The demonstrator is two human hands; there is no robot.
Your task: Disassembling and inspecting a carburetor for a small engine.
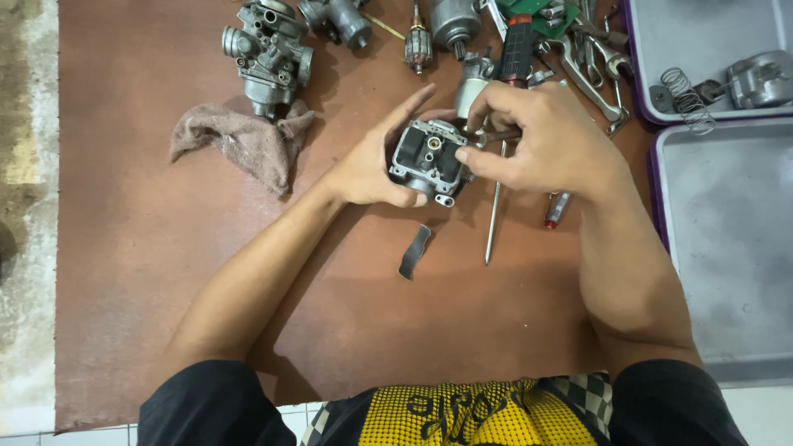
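Note:
My left hand (376,161) cradles a grey metal carburetor body (425,157) from the left, its open underside facing up. My right hand (541,136) comes in from the right, its thumb and forefinger pinched at the body's right edge, over a small metal part that I cannot make out. Both hands hover above a brown mat (165,272). A long thin screwdriver (494,211) lies on the mat just below my right hand, beside a small red-tipped tool (557,209).
A second carburetor (268,49) and a crumpled brown rag (239,140) lie at upper left. More metal parts and pliers (591,70) crowd the top edge. Two grey trays (727,215) sit at right; the upper one holds a spring (686,101). A dark strip (415,250) lies mid-mat.

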